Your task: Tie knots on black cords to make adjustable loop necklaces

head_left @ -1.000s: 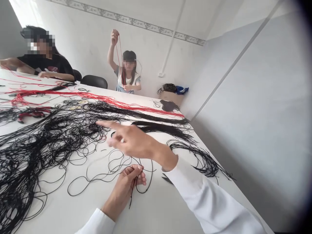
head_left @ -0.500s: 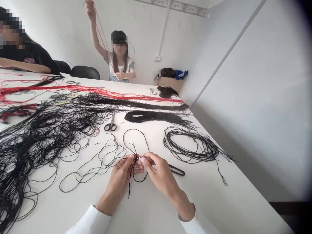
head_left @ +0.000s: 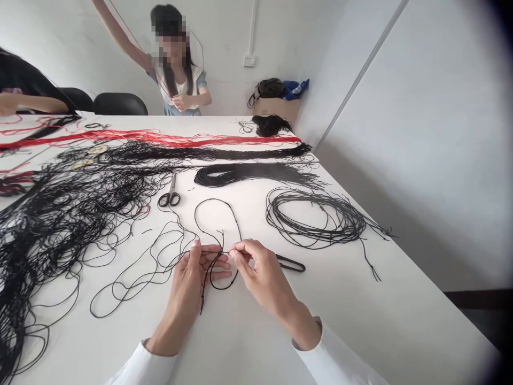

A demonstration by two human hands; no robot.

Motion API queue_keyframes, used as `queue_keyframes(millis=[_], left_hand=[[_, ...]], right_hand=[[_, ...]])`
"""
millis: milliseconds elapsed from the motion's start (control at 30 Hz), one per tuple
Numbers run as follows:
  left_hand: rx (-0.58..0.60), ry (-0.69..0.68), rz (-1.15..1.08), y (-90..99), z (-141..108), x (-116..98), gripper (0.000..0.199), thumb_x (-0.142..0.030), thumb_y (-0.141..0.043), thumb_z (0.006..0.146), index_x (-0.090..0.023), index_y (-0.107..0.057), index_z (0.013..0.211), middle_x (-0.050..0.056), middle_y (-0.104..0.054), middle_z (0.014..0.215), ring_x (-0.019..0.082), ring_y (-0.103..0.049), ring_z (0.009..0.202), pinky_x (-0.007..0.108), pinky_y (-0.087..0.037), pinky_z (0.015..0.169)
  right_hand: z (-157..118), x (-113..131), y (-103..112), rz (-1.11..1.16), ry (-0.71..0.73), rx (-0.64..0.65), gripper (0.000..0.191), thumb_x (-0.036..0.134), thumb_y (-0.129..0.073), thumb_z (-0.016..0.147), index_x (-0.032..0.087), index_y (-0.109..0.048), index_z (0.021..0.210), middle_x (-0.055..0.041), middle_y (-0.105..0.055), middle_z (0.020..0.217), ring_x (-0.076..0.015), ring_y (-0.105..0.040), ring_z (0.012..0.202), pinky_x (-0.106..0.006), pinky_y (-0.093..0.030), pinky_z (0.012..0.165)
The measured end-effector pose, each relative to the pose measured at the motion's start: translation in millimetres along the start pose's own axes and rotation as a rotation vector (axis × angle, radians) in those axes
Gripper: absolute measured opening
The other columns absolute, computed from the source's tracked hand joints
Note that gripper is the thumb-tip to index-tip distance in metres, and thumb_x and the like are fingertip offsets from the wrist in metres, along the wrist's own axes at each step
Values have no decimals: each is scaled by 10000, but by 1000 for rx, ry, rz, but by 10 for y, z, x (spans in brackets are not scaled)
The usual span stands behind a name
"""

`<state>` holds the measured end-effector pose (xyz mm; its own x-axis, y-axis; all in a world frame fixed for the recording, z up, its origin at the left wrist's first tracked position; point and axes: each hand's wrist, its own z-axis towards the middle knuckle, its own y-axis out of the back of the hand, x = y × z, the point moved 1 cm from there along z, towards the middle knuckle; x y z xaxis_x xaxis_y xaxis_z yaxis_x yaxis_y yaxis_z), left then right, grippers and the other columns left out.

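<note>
A looped black cord (head_left: 218,201) with small knots along it lies on the white table, its crossing raised between my two hands. My left hand (head_left: 191,272) pinches a thin black cord between thumb and forefinger, its other fingers spread behind the knot. My right hand (head_left: 260,270) is closed, thumb and fingertips pinching a short stretch of cord just right of the knot. The cord between the hands looks taut. From the left hand, a long loose thin cord (head_left: 116,313) trails in wide curves across the table.
Scissors (head_left: 170,198) lie beyond my hands. A big tangle of black cord (head_left: 80,214) covers the left side. A coil of black cord (head_left: 320,243), a folded bundle (head_left: 240,174) and red strands (head_left: 200,140) lie farther off. A person (head_left: 180,80) across the table holds red cord.
My hands have drawn slightly apart, and the left fingers have opened out behind the knot, with the cord now stretched between the hands. The view has shifted; the person opposite still holds an arm raised.
</note>
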<state>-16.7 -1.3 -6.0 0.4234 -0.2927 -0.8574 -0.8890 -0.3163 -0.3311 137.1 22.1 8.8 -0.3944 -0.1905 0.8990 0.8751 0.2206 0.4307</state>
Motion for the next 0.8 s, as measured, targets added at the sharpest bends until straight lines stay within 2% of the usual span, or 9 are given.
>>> queue_keyframes(millis=[167,300,433,533,700,800], left_hand=[[109,70,44,-26,-29,-31,450,-534,-788,746,-120,-699,899,99,-696,814,230,-663,736,360,-604,629],[137,11,129,-43,-51,-33,348,-464,-805,762,-140,-687,812,52,-657,781,171,-615,689,315,-595,628],[189,1,176,-44,-49,7,338,-465,-792,781,-149,-674,808,32,-647,736,157,-610,637,311,-589,626],[231,-8,215,-39,-48,29,342,-475,-771,802,-149,-665,801,31,-654,715,158,-621,621,309,-587,629],[227,10,236,-52,-55,28,338,-463,-779,793,-147,-663,808,27,-661,706,150,-614,595,307,-587,611],[196,5,220,-68,-48,34,344,-466,-785,790,-145,-671,836,25,-662,714,152,-617,610,305,-589,613]], right_hand=[[6,3,-6,37,-28,-21,214,352,-515,964,212,-639,859,-24,-711,877,-168,-590,790,-275,-440,671],[11,32,1,71,-54,17,232,375,-531,958,207,-637,838,-17,-699,825,-159,-576,752,-274,-433,663],[25,32,0,236,-147,114,318,479,-500,978,209,-637,883,0,-655,738,-142,-555,665,-271,-438,628],[39,12,-14,363,-188,174,277,474,-556,951,211,-630,905,14,-613,679,-149,-572,653,-277,-455,627],[50,1,-23,500,-225,190,242,429,-549,954,209,-584,859,36,-565,640,-134,-561,571,-285,-465,605],[39,-3,1,428,-232,166,255,448,-542,957,209,-605,896,19,-616,698,-139,-582,636,-286,-473,644]])
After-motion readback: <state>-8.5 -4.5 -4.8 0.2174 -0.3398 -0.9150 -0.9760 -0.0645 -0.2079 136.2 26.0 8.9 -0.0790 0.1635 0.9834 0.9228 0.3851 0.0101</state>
